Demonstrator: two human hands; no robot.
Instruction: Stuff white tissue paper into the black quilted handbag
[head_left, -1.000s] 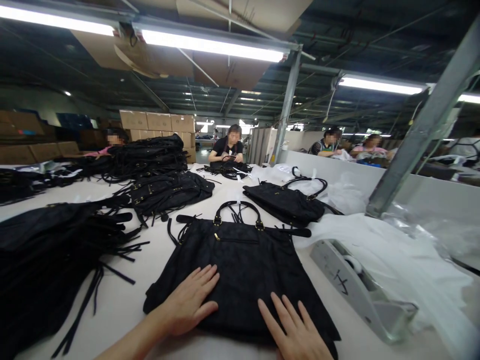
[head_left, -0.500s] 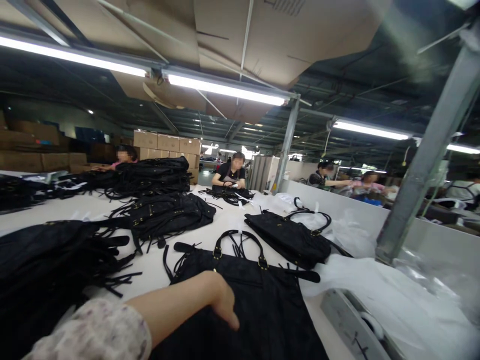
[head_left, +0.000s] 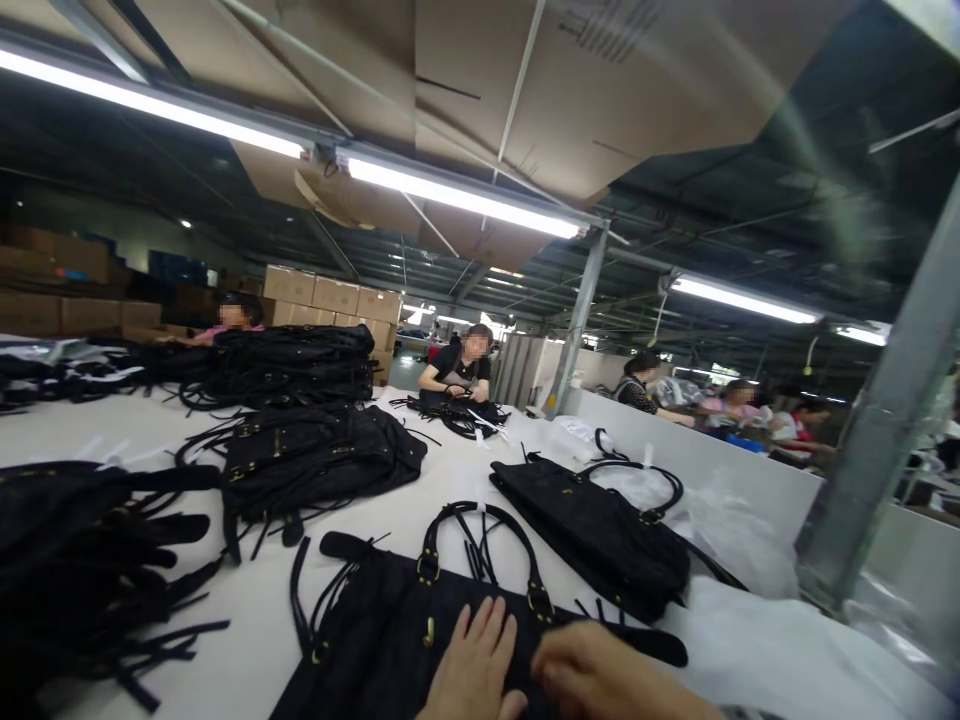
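Note:
A black handbag [head_left: 375, 620] with gold fittings lies flat on the white table, its looped handles pointing away from me. My left hand [head_left: 476, 665] rests on the front of the bag, palm down with its fingers stretched out. Just right of it, my right hand [head_left: 592, 665] is over the bag with its fingers curled. What those curled fingers hold, if anything, is hidden. Beyond, to the right, lies a second black handbag [head_left: 592, 530].
Black bags are piled at the left [head_left: 67, 560] and further back [head_left: 300, 365]. White packing sheet [head_left: 787, 650] covers the right side, beside a metal post [head_left: 874, 450] and a low partition [head_left: 757, 450]. A person [head_left: 457, 370] works across the table.
My left hand has gone from loosely curled to spread flat on the bag. My right hand has come into view. The view has shifted, and the grey tool at the lower right is out of sight.

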